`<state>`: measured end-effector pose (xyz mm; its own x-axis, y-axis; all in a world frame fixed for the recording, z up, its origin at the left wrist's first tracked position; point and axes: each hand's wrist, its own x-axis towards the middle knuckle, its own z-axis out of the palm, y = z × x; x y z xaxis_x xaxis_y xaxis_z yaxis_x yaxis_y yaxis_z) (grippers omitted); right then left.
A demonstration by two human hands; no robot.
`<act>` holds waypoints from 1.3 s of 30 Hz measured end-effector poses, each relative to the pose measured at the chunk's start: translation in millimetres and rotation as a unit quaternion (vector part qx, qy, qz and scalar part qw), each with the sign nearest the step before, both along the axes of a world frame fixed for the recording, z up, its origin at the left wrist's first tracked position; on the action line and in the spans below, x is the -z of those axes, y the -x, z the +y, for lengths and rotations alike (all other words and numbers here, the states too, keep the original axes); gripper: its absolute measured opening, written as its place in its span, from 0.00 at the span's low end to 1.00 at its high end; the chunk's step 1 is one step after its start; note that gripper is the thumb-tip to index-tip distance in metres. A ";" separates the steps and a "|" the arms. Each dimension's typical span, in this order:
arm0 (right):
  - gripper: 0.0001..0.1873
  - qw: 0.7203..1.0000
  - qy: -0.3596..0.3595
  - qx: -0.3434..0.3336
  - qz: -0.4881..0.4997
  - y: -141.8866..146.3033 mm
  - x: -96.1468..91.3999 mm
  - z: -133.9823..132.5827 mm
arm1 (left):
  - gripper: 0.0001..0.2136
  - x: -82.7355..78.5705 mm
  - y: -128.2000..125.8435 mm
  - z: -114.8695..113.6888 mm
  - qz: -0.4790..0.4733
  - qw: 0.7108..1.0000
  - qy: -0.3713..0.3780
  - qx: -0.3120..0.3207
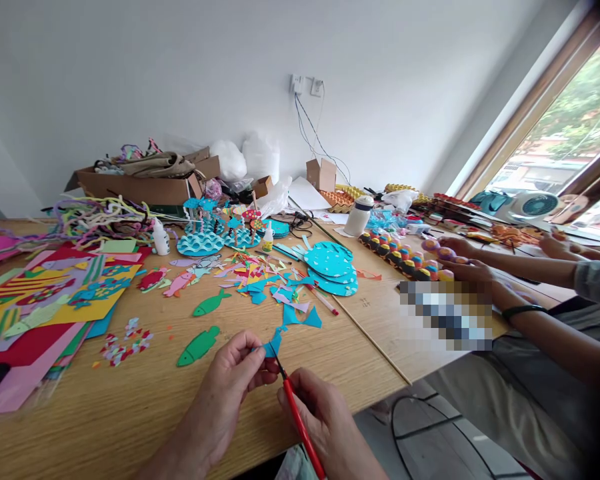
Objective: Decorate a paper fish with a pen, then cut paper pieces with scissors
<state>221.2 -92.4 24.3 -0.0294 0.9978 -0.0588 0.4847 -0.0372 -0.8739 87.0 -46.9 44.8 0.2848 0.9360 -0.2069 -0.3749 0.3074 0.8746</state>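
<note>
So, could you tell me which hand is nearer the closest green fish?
Left. The left hand, pinching blue paper, lies just right of the fish; the right hand, farther right, holds a red tool.

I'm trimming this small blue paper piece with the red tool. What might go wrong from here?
The red tool in the right hand has its tip right beside the left hand, which pinches the blue paper piece; a slip might nick a finger.
The piece is small and held at one edge, so it may tear or twist out of the grip.
</note>
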 end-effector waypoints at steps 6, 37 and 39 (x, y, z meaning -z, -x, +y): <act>0.17 1.000 0.008 0.005 -0.010 -1.4 5.6 -1.6 | 0.09 5.6 1.2 -0.1 0.004 0.999 0.004 0.037; 0.18 0.974 -0.052 0.046 0.217 7.8 -17.1 41.0 | 0.08 4.4 11.6 15.8 0.205 0.964 -0.145 0.087; 0.17 0.973 -0.055 0.045 0.218 9.6 -21.4 37.7 | 0.09 1.4 12.8 14.8 0.193 0.968 -0.143 0.066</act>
